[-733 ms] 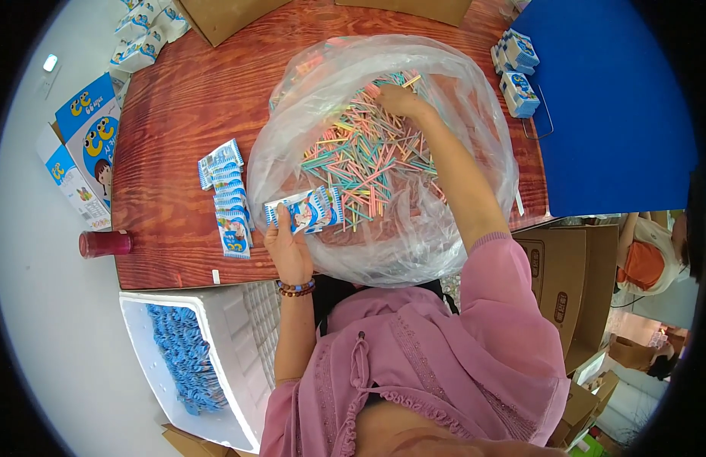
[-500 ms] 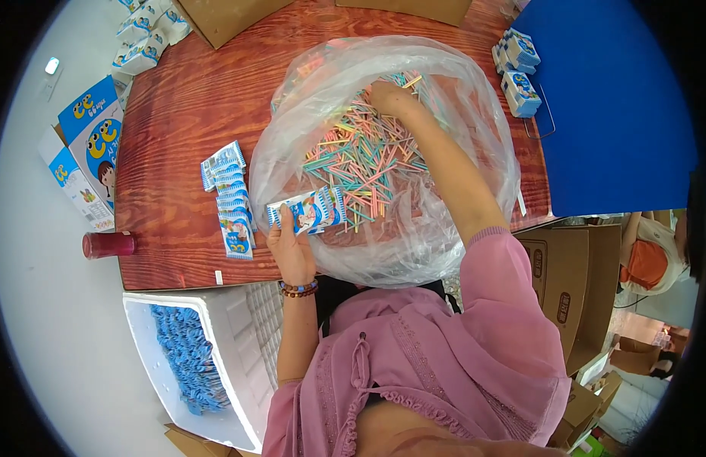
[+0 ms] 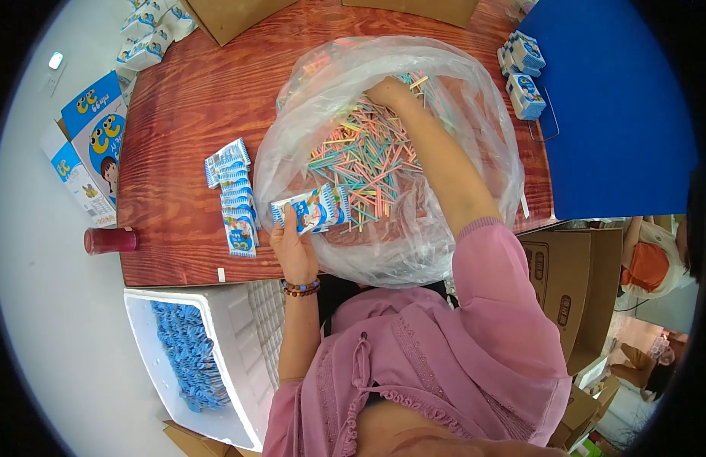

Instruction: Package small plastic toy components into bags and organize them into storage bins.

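Note:
A large clear plastic bag (image 3: pixel 486 145) lies open on the table, with a heap of thin pastel sticks (image 3: pixel 368 152) inside in pink, yellow and teal. My right hand (image 3: pixel 388 93) reaches into its far part; the fingers are hidden by the plastic and the sticks. At the bag's near left edge, my left hand (image 3: pixel 294 250) is closed on several small blue-and-white packets (image 3: pixel 311 209), fanned out, thumb on top. To the left of that hand, a row of overlapping packets (image 3: pixel 237 199) of the same kind lies on the wood.
The red-brown wooden table (image 3: pixel 178 114) carries cardboard boxes (image 3: pixel 239 17) at the back and small packs (image 3: pixel 525 95) at the right, beside a blue panel (image 3: pixel 619 114). A red-lidded jar (image 3: pixel 109 240) sits at the left edge. Below stands a white foam box (image 3: pixel 242 365) holding blue packets.
The packets in my left hand are bunched closer together. My right hand has shifted slightly left within the bag. The whole view has moved a little.

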Demonstrator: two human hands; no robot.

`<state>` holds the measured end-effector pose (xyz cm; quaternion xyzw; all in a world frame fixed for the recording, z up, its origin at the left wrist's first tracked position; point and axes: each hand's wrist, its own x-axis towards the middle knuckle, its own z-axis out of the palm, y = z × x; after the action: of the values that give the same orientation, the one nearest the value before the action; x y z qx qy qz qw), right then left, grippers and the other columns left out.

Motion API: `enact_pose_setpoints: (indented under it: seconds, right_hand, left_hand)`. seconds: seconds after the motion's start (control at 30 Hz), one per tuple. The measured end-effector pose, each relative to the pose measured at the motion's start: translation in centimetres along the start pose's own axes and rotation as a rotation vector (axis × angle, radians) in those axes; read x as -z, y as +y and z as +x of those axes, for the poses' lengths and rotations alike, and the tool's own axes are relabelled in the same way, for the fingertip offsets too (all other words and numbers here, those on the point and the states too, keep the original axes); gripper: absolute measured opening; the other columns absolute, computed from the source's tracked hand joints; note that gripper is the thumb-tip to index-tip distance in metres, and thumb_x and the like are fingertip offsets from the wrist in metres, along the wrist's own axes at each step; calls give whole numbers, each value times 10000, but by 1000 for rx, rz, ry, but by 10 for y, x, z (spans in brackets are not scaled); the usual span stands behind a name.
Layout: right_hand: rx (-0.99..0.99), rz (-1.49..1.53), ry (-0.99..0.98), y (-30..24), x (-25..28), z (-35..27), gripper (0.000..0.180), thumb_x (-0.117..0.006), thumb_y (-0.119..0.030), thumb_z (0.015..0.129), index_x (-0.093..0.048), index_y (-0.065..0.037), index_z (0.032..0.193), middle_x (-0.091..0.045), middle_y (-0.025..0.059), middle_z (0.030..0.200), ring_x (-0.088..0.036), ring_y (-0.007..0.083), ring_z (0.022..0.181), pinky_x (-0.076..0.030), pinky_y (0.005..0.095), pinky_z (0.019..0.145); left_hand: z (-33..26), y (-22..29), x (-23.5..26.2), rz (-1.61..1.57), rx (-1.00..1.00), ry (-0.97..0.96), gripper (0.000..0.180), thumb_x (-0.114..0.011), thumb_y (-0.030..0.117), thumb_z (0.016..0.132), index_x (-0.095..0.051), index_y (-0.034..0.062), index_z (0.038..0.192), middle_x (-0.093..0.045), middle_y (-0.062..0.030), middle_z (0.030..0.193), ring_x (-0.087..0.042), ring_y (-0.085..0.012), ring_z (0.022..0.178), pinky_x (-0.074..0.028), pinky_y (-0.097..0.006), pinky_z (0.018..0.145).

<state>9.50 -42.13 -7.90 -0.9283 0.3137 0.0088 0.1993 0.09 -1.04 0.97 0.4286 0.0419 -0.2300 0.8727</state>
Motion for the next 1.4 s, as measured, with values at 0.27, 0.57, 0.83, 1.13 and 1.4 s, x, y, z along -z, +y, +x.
enact_pose_setpoints:
  seconds: [0.27, 0.57, 0.83, 1.13, 1.4]
  right_hand:
    - [138, 654, -142, -29, 33, -98, 294, -479, -233, 972, -586, -34, 1161, -682, 65, 968, -615, 133, 853, -483, 288, 773]
    - [251, 1339, 200, -43, 10, -191, 137, -506, -115, 973, -538, -41, 1084, -634, 27, 944, -574, 96, 856, -461, 248, 786]
    - [280, 1213, 250, -38, 1, -196, 146, -544, -112, 945, -534, -38, 1072, -600, 30, 912, -553, 129, 875, -437, 295, 852]
    - [309, 402, 411, -37, 13, -211, 242, -556, -250, 941, -559, -30, 1042, -579, 126, 899, -481, 270, 988, -356, 403, 930]
    - [361, 1764, 190, -93, 50, -247, 230, -392, -185, 1028, -523, -8, 1094, -638, 176, 1118, -565, 256, 1145, -386, 373, 1022]
  left_hand:
    - [-2, 4, 26, 14, -43, 75, 172, -572, 197, 970, -642, 45, 1009, -683, -55, 1030, -651, -152, 902, -525, -315, 754]
    - [0, -7, 14, 3, -21, 16, 183, -566, 206, 972, -641, 50, 1032, -688, -67, 1034, -654, -165, 936, -537, -351, 808]
    - [-4, -6, 13, 20, -35, 21, 175, -568, 199, 969, -638, 48, 1020, -685, -76, 1038, -654, -184, 947, -538, -377, 830]
    - [-6, -8, -5, 6, 21, -28, 126, -598, 178, 955, -628, 60, 990, -665, -24, 947, -635, -119, 880, -531, -290, 751]
    - [3, -25, -22, -76, 86, -27, 187, -589, 237, 963, -636, 56, 954, -669, -26, 924, -623, -118, 805, -505, -269, 665]
